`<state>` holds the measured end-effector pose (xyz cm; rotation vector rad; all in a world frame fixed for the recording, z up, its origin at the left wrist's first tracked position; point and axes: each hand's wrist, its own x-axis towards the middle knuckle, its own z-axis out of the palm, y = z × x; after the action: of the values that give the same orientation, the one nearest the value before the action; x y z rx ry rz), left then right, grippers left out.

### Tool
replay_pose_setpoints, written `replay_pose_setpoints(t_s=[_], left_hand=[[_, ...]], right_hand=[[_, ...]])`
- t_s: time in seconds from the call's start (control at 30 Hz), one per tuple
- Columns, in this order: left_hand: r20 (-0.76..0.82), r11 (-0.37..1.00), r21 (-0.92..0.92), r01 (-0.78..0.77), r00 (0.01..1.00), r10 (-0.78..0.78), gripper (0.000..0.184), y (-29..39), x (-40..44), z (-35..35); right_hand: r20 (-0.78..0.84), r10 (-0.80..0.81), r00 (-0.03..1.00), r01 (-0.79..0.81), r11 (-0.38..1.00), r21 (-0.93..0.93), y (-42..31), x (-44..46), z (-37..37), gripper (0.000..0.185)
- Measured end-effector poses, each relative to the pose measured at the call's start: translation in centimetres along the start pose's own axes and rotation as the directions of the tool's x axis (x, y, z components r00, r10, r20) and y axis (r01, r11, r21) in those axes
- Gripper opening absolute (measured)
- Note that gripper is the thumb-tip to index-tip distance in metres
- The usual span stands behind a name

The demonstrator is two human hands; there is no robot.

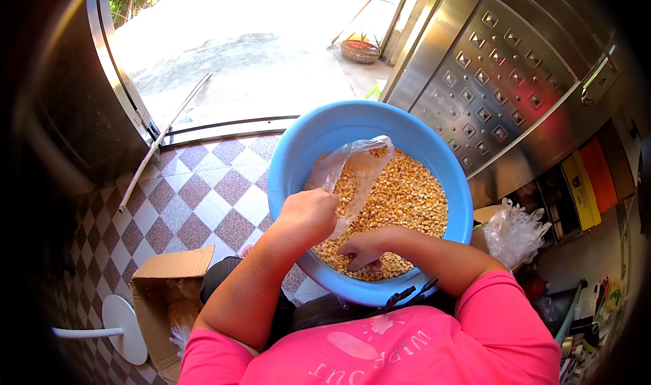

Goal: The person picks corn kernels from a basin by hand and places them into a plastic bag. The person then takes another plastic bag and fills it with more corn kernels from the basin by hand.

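A large blue basin (pixel 285 156) holds a broad heap of dried yellow corn kernels (pixel 415 198). Over the left half of the heap, my left hand (pixel 313 212) is closed on the edge of a clear plastic bag (pixel 369 175). The bag's mouth gapes towards the right, and kernels show through its thin film. My right hand (pixel 366 248) is down in the kernels near the basin's front side, below the bag. Its fingers curl in among the corn, and their tips are partly hidden.
An open cardboard box (pixel 175 264) and a white round-based stand (pixel 124 329) are at my left. A stick (pixel 163 141) leans by the doorway. Bunched plastic bags (pixel 515 229) lie right of the basin, near a metal door (pixel 485 80). Outside sits a wicker basket (pixel 360 51).
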<state>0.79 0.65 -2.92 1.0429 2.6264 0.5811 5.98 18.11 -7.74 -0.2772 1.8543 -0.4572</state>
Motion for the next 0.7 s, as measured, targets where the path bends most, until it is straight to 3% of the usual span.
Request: replay_pose_setpoints(t_s=[0.17, 0.23, 0.3, 0.37, 0.4, 0.43, 0.5, 0.57, 0.63, 0.7], left_hand=[[-0.005, 1.000, 0.019, 0.000, 1.000, 0.000, 0.024, -0.1, 0.1, 0.2], [0.001, 1.000, 0.023, 0.003, 1.000, -0.003, 0.024, -0.1, 0.0, 0.1], [0.006, 1.000, 0.028, 0.005, 1.000, -0.006, 0.023, 0.0, 0.1, 0.0], [0.001, 1.000, 0.025, 0.011, 1.000, -0.011, 0.022, -0.1, 0.1, 0.1], [0.000, 1.000, 0.024, 0.011, 1.000, -0.011, 0.022, -0.1, 0.1, 0.1], [0.005, 0.999, 0.031, 0.010, 1.000, -0.010, 0.023, -0.1, 0.1, 0.2], [0.010, 0.999, 0.038, 0.008, 1.000, -0.009, 0.023, -0.2, 0.2, 0.4], [0.018, 0.999, 0.040, 0.025, 1.000, -0.026, 0.024, -0.2, 0.3, 0.5], [0.025, 0.999, 0.039, 0.026, 0.999, -0.027, 0.024, -0.1, 0.3, 0.3], [0.034, 0.999, 0.038, 0.026, 0.999, -0.027, 0.025, 0.1, 0.1, 0.0]], right_hand=[[0.010, -0.113, 0.994, 0.113, 0.993, 0.012, 0.5, -1.2, -1.3, 0.023], [-0.050, -0.185, 0.981, 0.191, 0.940, 0.283, 0.9, -2.3, -2.2, 0.018], [-0.085, -0.206, 0.975, 0.223, 0.911, 0.346, 2.0, -3.2, -3.0, 0.016], [-0.247, -0.253, 0.935, 0.348, 0.536, 0.769, 3.6, -3.5, -3.7, 0.017], [-0.284, -0.272, 0.919, 0.379, 0.421, 0.824, 4.4, -3.3, -4.2, 0.023], [-0.283, -0.272, 0.920, 0.379, 0.422, 0.824, 4.1, -3.2, -4.2, 0.023], [-0.582, -0.146, 0.800, 0.599, 0.134, 0.790, 3.2, -3.1, -4.1, 0.035], [-0.610, -0.168, 0.775, 0.630, 0.113, 0.769, 3.2, -2.6, -4.5, 0.045], [-0.771, -0.162, 0.616, 0.781, -0.001, 0.624, 3.7, -1.7, -4.5, 0.048], [-0.782, -0.183, 0.596, 0.794, -0.015, 0.608, 4.5, -1.2, -4.9, 0.052]])
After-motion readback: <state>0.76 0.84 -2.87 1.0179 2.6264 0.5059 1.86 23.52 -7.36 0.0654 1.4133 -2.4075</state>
